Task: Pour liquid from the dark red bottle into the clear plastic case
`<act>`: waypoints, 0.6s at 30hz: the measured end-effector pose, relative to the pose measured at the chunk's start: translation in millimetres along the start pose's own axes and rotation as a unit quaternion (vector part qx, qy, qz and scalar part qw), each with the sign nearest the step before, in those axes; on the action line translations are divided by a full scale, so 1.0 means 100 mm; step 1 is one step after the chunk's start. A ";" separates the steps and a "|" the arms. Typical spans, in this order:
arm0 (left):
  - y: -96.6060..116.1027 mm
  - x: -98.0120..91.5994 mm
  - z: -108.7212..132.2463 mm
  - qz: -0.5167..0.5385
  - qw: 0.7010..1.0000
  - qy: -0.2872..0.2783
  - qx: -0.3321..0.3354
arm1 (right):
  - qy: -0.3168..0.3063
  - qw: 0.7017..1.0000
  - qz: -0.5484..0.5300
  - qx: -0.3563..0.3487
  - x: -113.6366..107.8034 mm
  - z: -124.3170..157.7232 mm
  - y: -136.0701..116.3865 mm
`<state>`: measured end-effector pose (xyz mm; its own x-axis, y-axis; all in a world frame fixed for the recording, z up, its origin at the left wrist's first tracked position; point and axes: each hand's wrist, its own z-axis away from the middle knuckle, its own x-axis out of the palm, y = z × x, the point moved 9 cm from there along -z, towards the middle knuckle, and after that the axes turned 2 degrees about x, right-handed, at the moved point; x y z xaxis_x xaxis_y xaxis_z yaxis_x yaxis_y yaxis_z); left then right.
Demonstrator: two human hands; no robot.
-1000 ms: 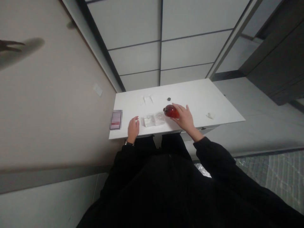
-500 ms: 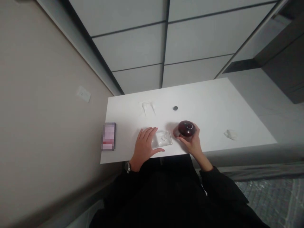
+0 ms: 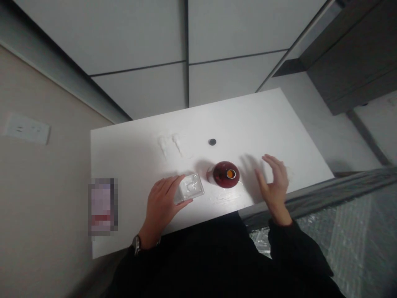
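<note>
Fingers [image 3: 166,186] of the left hand [image 3: 159,207] show first in the head view. They are parted to about the breadth of the clear box [image 3: 194,186], the longer ones along its far side and the thumb along its near side, and they appear to have hold of it; how hard they press cannot be told. Their palm hides the box's left end. A watch [image 3: 137,245] sits at the wrist behind them.

Across in that view, the right hand [image 3: 275,188] has its fingers wide apart, with nothing between them, well clear of the box. The red bottle [image 3: 225,174] stands on the surface [image 3: 248,120] between the two sets of fingers, just right of the box, its mouth uncovered and orange showing inside. Beyond it, past the left fingertips, lies a dark disc [image 3: 212,142]; farther left of that are two white pieces [image 3: 176,142], too blurred to name. A blurred-out flat thing [image 3: 102,207] lies well to the left of the left fingers.

For a good hold, the left thumb and fingers should bear evenly on opposite walls, low down, keeping the box flat and the pressure light, as clear walls look likely to slip. Fingertips are best kept off the top. The right fingers and sleeve do well to give the open bottle wide room, since a knock could spill it.
</note>
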<state>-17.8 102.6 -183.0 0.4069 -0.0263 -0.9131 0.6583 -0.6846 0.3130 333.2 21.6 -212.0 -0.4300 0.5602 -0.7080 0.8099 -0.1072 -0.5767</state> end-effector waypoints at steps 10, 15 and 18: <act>0.02 0.00 0.05 0.008 1.000 -0.015 -0.011 | 0.058 0.986 0.083 0.132 -0.59 0.22 0.83; 0.13 -0.01 0.18 0.010 1.000 -0.027 -0.012 | 0.084 0.992 -0.056 0.080 -0.54 0.39 -0.17; 0.22 -0.01 0.26 0.015 0.999 -0.035 -0.014 | 0.017 0.993 -0.096 -0.066 -0.34 0.53 -1.08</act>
<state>-21.0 68.6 -181.9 0.3817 -0.0971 -0.9192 0.6652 -0.6616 0.3462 239.5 -29.5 -146.9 -0.5694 0.5877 -0.5747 0.7609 0.1122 -0.6391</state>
